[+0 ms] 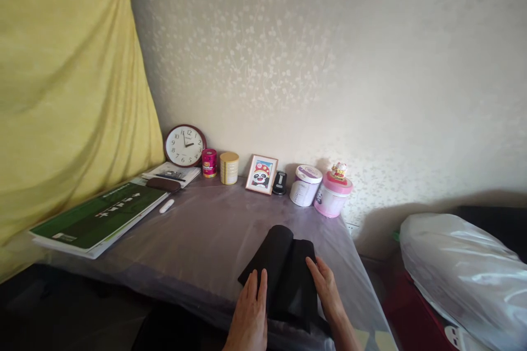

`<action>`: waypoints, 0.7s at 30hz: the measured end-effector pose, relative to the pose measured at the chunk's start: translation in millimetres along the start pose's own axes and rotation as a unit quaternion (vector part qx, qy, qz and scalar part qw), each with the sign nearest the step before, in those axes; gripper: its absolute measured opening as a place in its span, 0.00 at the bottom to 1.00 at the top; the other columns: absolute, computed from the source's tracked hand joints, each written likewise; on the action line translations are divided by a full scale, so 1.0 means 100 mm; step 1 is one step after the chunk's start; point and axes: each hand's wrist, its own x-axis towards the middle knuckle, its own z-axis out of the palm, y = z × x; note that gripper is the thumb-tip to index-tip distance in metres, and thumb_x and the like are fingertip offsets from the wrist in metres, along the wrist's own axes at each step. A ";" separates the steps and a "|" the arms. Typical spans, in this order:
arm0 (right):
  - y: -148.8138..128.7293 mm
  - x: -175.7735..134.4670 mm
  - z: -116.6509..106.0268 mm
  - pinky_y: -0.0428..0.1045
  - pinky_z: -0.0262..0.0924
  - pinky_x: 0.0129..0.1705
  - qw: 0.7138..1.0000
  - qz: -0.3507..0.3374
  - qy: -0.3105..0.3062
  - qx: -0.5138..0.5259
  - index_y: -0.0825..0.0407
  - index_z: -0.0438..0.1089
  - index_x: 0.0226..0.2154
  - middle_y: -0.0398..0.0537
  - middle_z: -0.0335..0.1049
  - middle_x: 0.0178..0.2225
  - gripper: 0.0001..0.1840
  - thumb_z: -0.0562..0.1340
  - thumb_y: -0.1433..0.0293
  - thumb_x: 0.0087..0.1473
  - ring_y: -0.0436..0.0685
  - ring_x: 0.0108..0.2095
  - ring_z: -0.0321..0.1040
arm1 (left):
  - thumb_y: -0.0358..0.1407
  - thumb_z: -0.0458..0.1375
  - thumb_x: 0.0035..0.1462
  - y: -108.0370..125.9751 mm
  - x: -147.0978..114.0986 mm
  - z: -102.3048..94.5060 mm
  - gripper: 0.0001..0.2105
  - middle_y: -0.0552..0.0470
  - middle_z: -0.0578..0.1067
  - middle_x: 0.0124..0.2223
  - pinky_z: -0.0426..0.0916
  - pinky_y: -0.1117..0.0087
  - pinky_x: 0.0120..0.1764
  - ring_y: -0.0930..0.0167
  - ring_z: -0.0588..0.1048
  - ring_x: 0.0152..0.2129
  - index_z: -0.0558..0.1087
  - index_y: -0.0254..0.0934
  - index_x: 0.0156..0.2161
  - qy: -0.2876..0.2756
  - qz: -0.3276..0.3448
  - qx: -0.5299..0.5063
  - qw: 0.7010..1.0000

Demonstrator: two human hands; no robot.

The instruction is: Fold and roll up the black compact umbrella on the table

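Observation:
A black folded sheet, cloth-like with a soft sheen point(284, 274), lies near the front right of the table. Its left part curves up into a rounded fold, and a second layer lies beside it on the right. My left hand point(250, 307) rests against its lower left side, fingers stretched out. Along the right edge, my right hand point(325, 285) touches the sheet with extended fingers. Neither hand is visibly closed round it, though the undersides of both are hidden.
Along the wall stand a clock point(185, 146), a pink tin point(209, 163), a yellow can point(229, 168), a framed panda picture point(261, 174), a black stapler-like object point(279, 183), a white tub point(305, 186) and a pink-lidded tub point(332, 197). A green book point(99, 216) lies left; a plastic-wrapped bundle point(461, 269) sits right.

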 end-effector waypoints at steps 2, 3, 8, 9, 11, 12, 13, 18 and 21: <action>-0.13 0.00 0.06 0.46 0.58 0.27 1.000 -0.013 -0.014 0.022 0.52 0.67 0.28 0.43 0.66 0.24 0.21 0.59 0.51 0.46 0.54 0.27 0.63 | 0.20 0.44 0.46 0.00 0.00 0.02 0.40 0.39 0.50 0.64 0.60 0.58 0.54 0.61 0.54 0.59 0.32 0.38 0.62 0.002 -0.003 0.000 1.000; -0.19 0.00 0.10 0.46 0.57 0.27 0.999 -0.020 -0.022 0.028 0.52 0.66 0.27 0.43 0.65 0.24 0.21 0.59 0.51 0.46 0.54 0.27 0.62 | 0.20 0.45 0.46 0.00 0.01 0.03 0.40 0.39 0.49 0.64 0.60 0.58 0.54 0.61 0.53 0.59 0.33 0.37 0.62 -0.002 -0.008 0.002 1.000; -0.37 0.11 0.35 0.45 0.55 0.24 0.997 -0.050 -0.051 0.027 0.52 0.65 0.26 0.42 0.63 0.22 0.22 0.58 0.49 0.46 0.52 0.24 0.59 | 0.21 0.46 0.42 0.02 0.03 -0.05 0.40 0.38 0.48 0.64 0.57 0.58 0.56 0.60 0.51 0.60 0.38 0.32 0.62 -0.030 -0.012 -0.008 0.999; -0.39 0.13 0.40 0.45 0.55 0.24 0.997 -0.052 -0.053 0.030 0.52 0.65 0.26 0.42 0.64 0.22 0.23 0.58 0.48 0.45 0.52 0.24 0.60 | 0.21 0.46 0.42 0.02 0.03 -0.06 0.40 0.38 0.48 0.64 0.57 0.59 0.56 0.60 0.51 0.60 0.39 0.31 0.62 -0.031 -0.010 -0.012 0.999; -0.41 0.16 0.50 0.46 0.56 0.24 0.996 -0.048 -0.058 0.040 0.52 0.66 0.27 0.43 0.65 0.22 0.23 0.57 0.48 0.45 0.53 0.24 0.61 | 0.22 0.47 0.42 0.01 0.04 -0.09 0.39 0.37 0.48 0.64 0.56 0.59 0.56 0.60 0.51 0.60 0.40 0.29 0.62 -0.032 -0.008 -0.016 0.999; -0.41 0.18 0.54 0.46 0.57 0.24 0.996 -0.043 -0.059 0.046 0.52 0.66 0.27 0.43 0.65 0.21 0.23 0.57 0.48 0.45 0.53 0.23 0.62 | 0.22 0.47 0.42 0.01 0.04 -0.10 0.39 0.37 0.49 0.64 0.56 0.60 0.56 0.61 0.51 0.60 0.41 0.29 0.62 -0.032 -0.008 -0.018 0.999; -0.41 0.19 0.58 0.46 0.57 0.23 0.996 -0.038 -0.063 0.051 0.51 0.67 0.28 0.43 0.66 0.21 0.22 0.57 0.48 0.45 0.53 0.23 0.62 | 0.22 0.47 0.43 0.00 0.05 -0.11 0.38 0.37 0.49 0.63 0.56 0.60 0.57 0.61 0.52 0.60 0.41 0.29 0.62 -0.035 -0.008 -0.019 0.999; -0.27 0.32 0.78 0.48 0.61 0.24 0.996 -0.019 -0.062 0.054 0.55 0.67 0.37 0.45 0.68 0.23 0.25 0.58 0.51 0.45 0.55 0.24 0.66 | 0.23 0.47 0.45 -0.01 0.05 -0.15 0.35 0.37 0.51 0.63 0.56 0.62 0.57 0.61 0.53 0.59 0.44 0.26 0.61 -0.041 -0.009 -0.018 0.999; -0.18 0.41 0.88 0.49 0.63 0.24 0.998 0.001 -0.052 0.031 0.57 0.64 0.43 0.45 0.69 0.24 0.27 0.57 0.54 0.46 0.56 0.24 0.68 | 0.25 0.47 0.45 -0.03 0.06 -0.13 0.34 0.38 0.53 0.63 0.57 0.61 0.56 0.61 0.55 0.59 0.49 0.28 0.61 -0.027 -0.012 -0.018 0.999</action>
